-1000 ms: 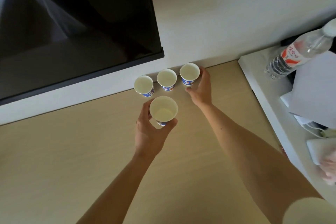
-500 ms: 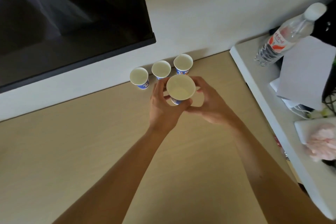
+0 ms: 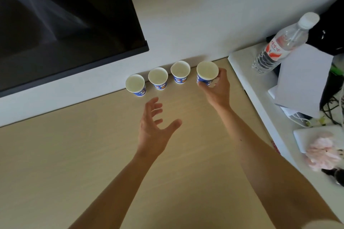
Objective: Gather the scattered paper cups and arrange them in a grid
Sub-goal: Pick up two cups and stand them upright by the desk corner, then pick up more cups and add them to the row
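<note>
1. Three paper cups stand in a line at the back of the wooden tabletop (image 3: 93,154), close to the wall: the left cup (image 3: 136,85), the middle cup (image 3: 158,78) and the third cup (image 3: 180,72), set just beside one another with small gaps.
2. The right hand (image 3: 216,89) is curled around a fourth cup (image 3: 207,74), holding it at the right end of that line, near the third cup. I cannot tell if its base is down on the wood yet.
3. The left hand (image 3: 154,126) hovers empty in front of the row, fingers spread, touching nothing.
4. So one row looks nearly finished. No loose cups show elsewhere, so I cannot say how many remain for further rows.
5. The cups are small and upright, pale and empty inside, with blue printed walls.
</note>
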